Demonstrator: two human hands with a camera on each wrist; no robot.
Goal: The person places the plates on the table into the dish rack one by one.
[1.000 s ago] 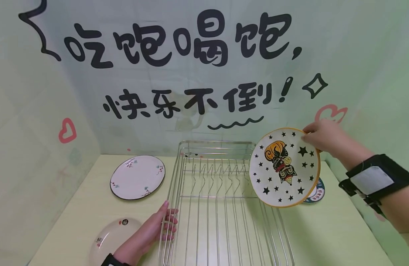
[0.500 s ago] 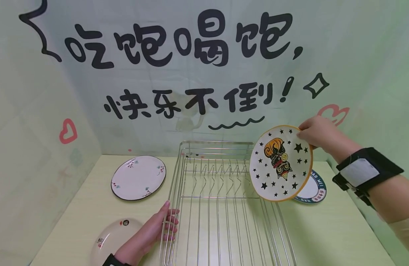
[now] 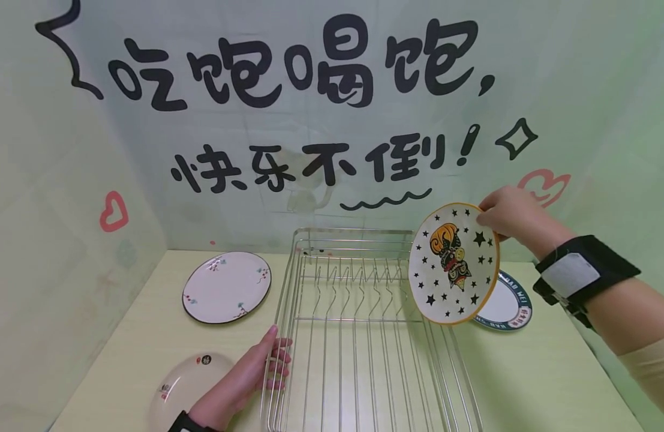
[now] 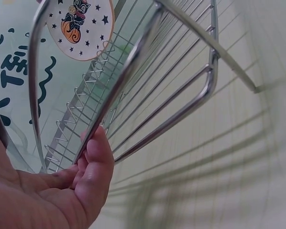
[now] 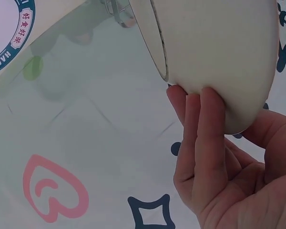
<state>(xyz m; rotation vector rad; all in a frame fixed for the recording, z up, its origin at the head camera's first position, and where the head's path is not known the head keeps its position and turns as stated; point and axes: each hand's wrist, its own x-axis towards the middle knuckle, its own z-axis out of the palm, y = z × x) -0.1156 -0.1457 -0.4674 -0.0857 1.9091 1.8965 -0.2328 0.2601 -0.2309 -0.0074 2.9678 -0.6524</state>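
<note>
My right hand point(image 3: 515, 217) pinches the upper right rim of a white plate point(image 3: 426, 273) with an orange edge, black stars and a cartoon cat. In the right wrist view, thumb and fingers hold the plate's plain back point(image 5: 214, 47) between them. The plate is tilted upright above the right side of a metal wire dish rack point(image 3: 353, 320), whose back part has a row of bent dividers point(image 3: 358, 294). My left hand point(image 3: 253, 369) grips the rack's left side. The left wrist view shows its fingers point(image 4: 96, 162) curled round a side wire.
A white plate with a dark rim point(image 3: 226, 288) lies left of the rack, and another pale plate point(image 3: 183, 384) lies nearer, partly behind my left forearm. Right of the rack lies a blue-rimmed plate point(image 3: 517, 312), partly covered by the held plate. A printed wall point(image 3: 245, 228) stands behind the table.
My right hand has moved slightly left and up with the star plate, turning it more edge-on. More of the blue-rimmed plate shows now. My left hand stays on the rack.
</note>
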